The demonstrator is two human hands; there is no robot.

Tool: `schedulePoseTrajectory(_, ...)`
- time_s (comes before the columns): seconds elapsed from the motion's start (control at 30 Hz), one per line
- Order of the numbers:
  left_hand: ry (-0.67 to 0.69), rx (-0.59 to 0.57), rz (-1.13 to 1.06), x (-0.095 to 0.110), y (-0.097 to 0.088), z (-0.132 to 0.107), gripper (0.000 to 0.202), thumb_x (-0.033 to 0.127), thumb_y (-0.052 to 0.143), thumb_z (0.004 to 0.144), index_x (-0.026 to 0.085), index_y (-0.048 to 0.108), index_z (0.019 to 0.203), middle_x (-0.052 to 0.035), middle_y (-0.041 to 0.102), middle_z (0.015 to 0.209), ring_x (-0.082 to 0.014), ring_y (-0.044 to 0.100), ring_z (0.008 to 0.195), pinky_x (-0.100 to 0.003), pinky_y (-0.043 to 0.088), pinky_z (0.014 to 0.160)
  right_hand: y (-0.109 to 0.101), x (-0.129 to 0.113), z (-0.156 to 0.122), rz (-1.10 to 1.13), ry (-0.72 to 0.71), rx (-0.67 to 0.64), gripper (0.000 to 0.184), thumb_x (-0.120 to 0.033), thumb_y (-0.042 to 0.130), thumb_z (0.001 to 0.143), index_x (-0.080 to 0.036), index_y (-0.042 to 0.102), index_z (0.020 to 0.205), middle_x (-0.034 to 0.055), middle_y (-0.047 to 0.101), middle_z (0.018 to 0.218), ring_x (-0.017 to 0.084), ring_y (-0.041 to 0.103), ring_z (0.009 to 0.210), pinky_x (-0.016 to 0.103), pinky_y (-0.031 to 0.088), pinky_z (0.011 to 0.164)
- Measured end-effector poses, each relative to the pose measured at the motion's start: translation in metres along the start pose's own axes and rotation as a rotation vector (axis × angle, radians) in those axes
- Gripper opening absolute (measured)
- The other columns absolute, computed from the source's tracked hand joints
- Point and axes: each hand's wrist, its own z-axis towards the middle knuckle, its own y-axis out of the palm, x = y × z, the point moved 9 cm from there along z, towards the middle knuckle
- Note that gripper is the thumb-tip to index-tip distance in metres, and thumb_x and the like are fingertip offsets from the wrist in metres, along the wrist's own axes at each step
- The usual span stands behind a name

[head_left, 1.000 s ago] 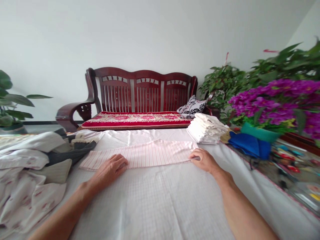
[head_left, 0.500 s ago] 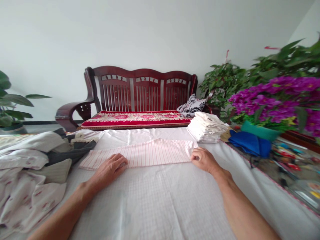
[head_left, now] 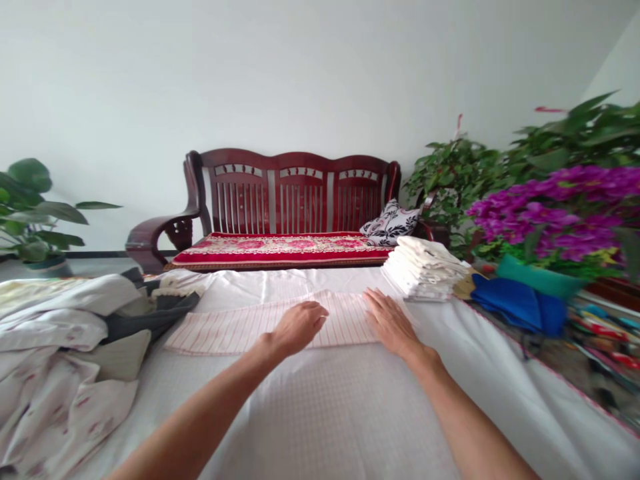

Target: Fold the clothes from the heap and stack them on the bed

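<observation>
A long folded cloth with thin pink stripes [head_left: 235, 328] lies across a white-covered table [head_left: 320, 407]. My left hand [head_left: 299, 325] rests palm down on the middle of the cloth, fingers together and stretched flat. My right hand [head_left: 389, 322] lies flat on the cloth's right end, fingers extended. Neither hand holds anything.
A stack of folded white cloths [head_left: 424, 268] sits at the back right, beside blue fabric [head_left: 520, 307] and purple flowers [head_left: 555, 213]. A heap of unfolded laundry [head_left: 60, 347] fills the left side. A red wooden bench [head_left: 285, 213] stands behind the table.
My left hand slid right along the striped cloth from its left part to the middle. My right hand opened from a pinch at the right end and now lies flat.
</observation>
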Motion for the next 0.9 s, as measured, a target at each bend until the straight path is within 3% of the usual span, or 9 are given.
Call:
schedulePoseTrajectory(0.13, 0.070, -0.078, 0.102, 0.015, 0.052, 0.046, 0.042, 0.027, 0.047, 0.100, 0.016, 0.053, 0.140, -0.0135, 0.057, 0.146, -0.0250, 0.049, 0.140, -0.042, 0.038, 0.118, 0.027, 0.008, 0.004, -0.101, 0.048, -0.137, 0.060, -0.041, 0.029, 0.101, -0.012, 0.041, 0.153, 0.0143, 0.039, 0.160, 0.027, 0.031, 0.150, 0.050, 0.024, 0.123)
schedulePoseTrajectory(0.23, 0.066, -0.164, 0.159, 0.005, 0.081, 0.054, 0.054, 0.040, 0.046, 0.102, 0.012, 0.043, 0.149, -0.0174, 0.044, 0.157, -0.0288, 0.037, 0.148, -0.047, 0.028, 0.123, 0.036, 0.023, -0.003, -0.150, 0.076, -0.186, 0.063, -0.046, 0.029, 0.101, -0.013, 0.043, 0.153, 0.0144, 0.039, 0.160, 0.027, 0.033, 0.149, 0.048, 0.023, 0.124)
schedulePoseTrajectory(0.3, 0.039, -0.191, 0.187, -0.006, 0.089, 0.050, 0.060, 0.048, 0.042, 0.103, 0.013, 0.041, 0.151, -0.0172, 0.039, 0.160, -0.0310, 0.033, 0.150, -0.050, 0.025, 0.123, 0.037, 0.033, -0.008, -0.166, 0.105, -0.196, 0.065, -0.049, 0.029, 0.100, -0.013, 0.043, 0.153, 0.0141, 0.039, 0.160, 0.026, 0.032, 0.150, 0.046, 0.021, 0.125)
schedulePoseTrajectory(0.5, -0.055, -0.229, 0.233, -0.040, 0.084, 0.034, 0.064, 0.058, 0.036, 0.102, 0.023, 0.036, 0.156, -0.0129, 0.031, 0.164, -0.0340, 0.027, 0.151, -0.055, 0.022, 0.122, 0.031, 0.046, -0.017, -0.187, 0.238, -0.190, 0.061, -0.045, 0.030, 0.100, -0.017, 0.042, 0.153, 0.0107, 0.038, 0.161, 0.025, 0.031, 0.150, 0.053, 0.016, 0.124)
schedulePoseTrajectory(0.63, -0.170, -0.188, 0.235, -0.059, 0.075, 0.027, 0.064, 0.056, 0.038, 0.101, 0.024, 0.036, 0.156, -0.0142, 0.031, 0.164, -0.0366, 0.027, 0.151, -0.059, 0.022, 0.121, 0.013, 0.055, -0.022, -0.169, 0.317, -0.086, 0.052, -0.032, 0.040, 0.097, -0.019, 0.051, 0.146, 0.0117, 0.044, 0.157, 0.028, 0.040, 0.144, 0.051, 0.033, 0.116)
schedulePoseTrajectory(0.73, -0.189, -0.162, 0.236, -0.059, 0.073, 0.025, 0.061, 0.052, 0.042, 0.101, 0.025, 0.037, 0.156, -0.0145, 0.033, 0.163, -0.0356, 0.028, 0.151, -0.058, 0.023, 0.121, -0.013, 0.074, -0.033, -0.196, 0.448, 0.076, 0.045, -0.026, 0.046, 0.094, -0.019, 0.060, 0.136, 0.0168, 0.060, 0.139, 0.029, 0.058, 0.122, 0.042, 0.047, 0.098)
schedulePoseTrajectory(0.8, -0.190, -0.147, 0.249, -0.056, 0.071, 0.024, 0.059, 0.050, 0.043, 0.101, 0.024, 0.039, 0.154, -0.0148, 0.035, 0.162, -0.0357, 0.028, 0.151, -0.058, 0.023, 0.120, -0.025, 0.085, -0.040, -0.233, 0.525, 0.131, 0.039, -0.032, 0.051, 0.093, -0.020, 0.065, 0.128, 0.0166, 0.069, 0.121, 0.029, 0.063, 0.107, 0.041, 0.048, 0.088)
schedulePoseTrajectory(0.9, -0.149, -0.102, 0.268, -0.046, 0.065, 0.025, 0.054, 0.044, 0.046, 0.101, 0.020, 0.047, 0.149, -0.0153, 0.034, 0.163, -0.0356, 0.023, 0.153, -0.056, 0.021, 0.122, -0.033, 0.095, -0.045, -0.237, 0.606, 0.121, 0.037, -0.046, 0.054, 0.092, -0.022, 0.071, 0.114, 0.0139, 0.073, 0.107, 0.030, 0.064, 0.100, 0.040, 0.048, 0.083)
